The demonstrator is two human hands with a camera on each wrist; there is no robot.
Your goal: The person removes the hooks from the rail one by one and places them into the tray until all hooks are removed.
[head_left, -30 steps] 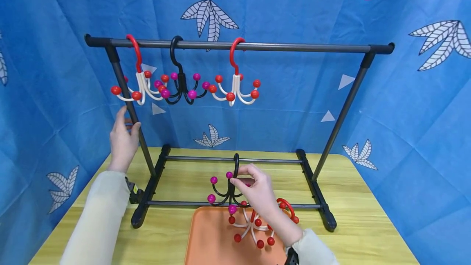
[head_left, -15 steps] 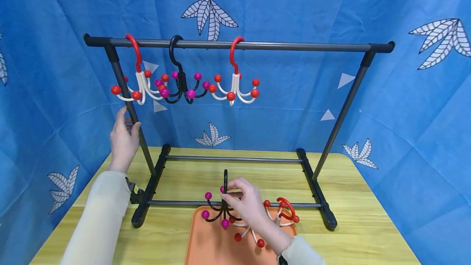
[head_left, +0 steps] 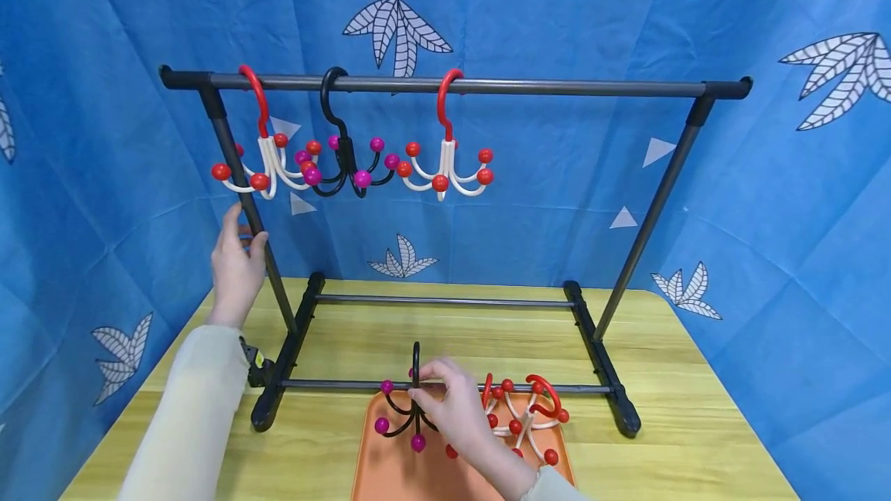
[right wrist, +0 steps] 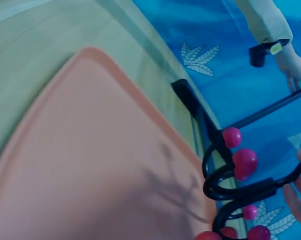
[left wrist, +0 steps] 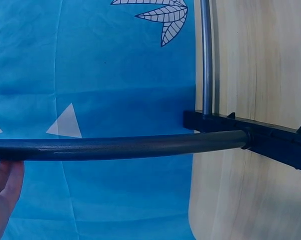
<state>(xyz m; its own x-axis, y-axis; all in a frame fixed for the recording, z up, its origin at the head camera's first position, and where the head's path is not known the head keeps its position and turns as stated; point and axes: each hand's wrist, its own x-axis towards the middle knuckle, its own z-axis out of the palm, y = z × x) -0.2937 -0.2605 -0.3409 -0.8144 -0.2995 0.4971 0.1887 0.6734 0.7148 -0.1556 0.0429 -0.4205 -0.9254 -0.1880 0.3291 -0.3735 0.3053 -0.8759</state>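
My right hand [head_left: 455, 416] pinches the hook stem of a black multi-arm hook hanger [head_left: 415, 400] with magenta ball tips. It is held upright over the orange tray [head_left: 379, 478]; in the right wrist view the hanger's curved arms [right wrist: 248, 192] appear near the tray's edge, with the fingers [right wrist: 295, 197] at its stem. My left hand [head_left: 238, 265] grips the left post [head_left: 273, 273] of a dark metal rack, thumb on one side and fingers behind. The left wrist view shows the fingers [left wrist: 10, 182] against that post. Red-and-white hangers [head_left: 532, 416] lie in the tray, partly hidden by my right hand.
From the rack's top bar [head_left: 578, 88] hang a red-and-white hanger [head_left: 267, 153], a black one [head_left: 344, 153] and another red-and-white one [head_left: 447, 153]. The rack's feet [head_left: 602, 362] stand on the wooden table [head_left: 696, 439]. Blue patterned cloth [head_left: 529, 199] surrounds it.
My right hand has moved left and toward me, lowering the black hanger over the tray. More of the red-and-white hangers shows now. The left hand stays on the post.
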